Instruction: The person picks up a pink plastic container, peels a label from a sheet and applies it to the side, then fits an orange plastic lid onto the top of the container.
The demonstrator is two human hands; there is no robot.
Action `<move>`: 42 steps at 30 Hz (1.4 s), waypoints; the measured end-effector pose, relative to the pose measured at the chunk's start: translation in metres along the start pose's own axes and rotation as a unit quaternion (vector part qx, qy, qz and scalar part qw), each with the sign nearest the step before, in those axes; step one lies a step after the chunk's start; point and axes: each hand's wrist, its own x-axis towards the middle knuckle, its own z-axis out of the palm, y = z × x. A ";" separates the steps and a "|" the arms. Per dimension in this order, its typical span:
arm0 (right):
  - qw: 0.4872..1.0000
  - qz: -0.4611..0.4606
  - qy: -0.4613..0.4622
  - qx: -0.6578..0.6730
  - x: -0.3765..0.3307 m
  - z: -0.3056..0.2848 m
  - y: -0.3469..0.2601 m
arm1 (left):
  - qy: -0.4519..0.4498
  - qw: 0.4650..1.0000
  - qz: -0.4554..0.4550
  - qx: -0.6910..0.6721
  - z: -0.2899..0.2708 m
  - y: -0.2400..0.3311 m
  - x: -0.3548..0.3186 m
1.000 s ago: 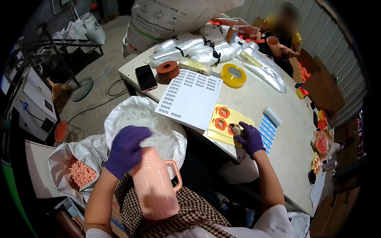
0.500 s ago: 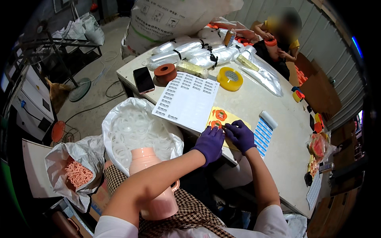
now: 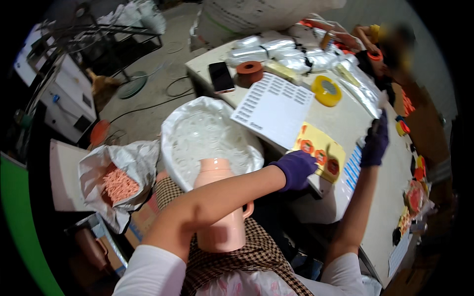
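My left hand, in a purple glove, is closed at the near-left edge of a yellow sticker sheet. Several orange-red flower-like stickers show on that sheet, which lies at the table's front edge. Further right, my purple-gloved right hand is raised over the table near a blue-and-white printed sheet. Its fingers point away from me and are smeared; something pale shows at their tips, too blurred to name. A pink bottle with a handle rests on my checked apron, partly behind my left forearm.
A white sack of clear rings and a bag of pink pieces stand left. On the table are a phone, brown tape, yellow tape, a label sheet and plastic-wrapped bundles. Another person sits beyond.
My right hand has left the sticker sheet and swung right and away from me. My left hand stays by the sheet, its fingers more curled. The whole view has shifted.
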 end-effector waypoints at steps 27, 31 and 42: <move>0.730 -0.421 -0.483 -0.236 -0.320 0.044 -0.049 | 0.228 0.930 -0.210 -0.195 -0.023 -0.028 -0.288; 0.701 -0.356 -0.562 -0.257 -0.316 0.043 -0.051 | 0.130 0.954 -0.231 -0.140 -0.037 -0.014 -0.280; 0.807 -0.105 -0.555 -0.172 -0.241 -0.007 -0.080 | 0.237 0.820 -0.303 -0.423 -0.017 -0.078 -0.304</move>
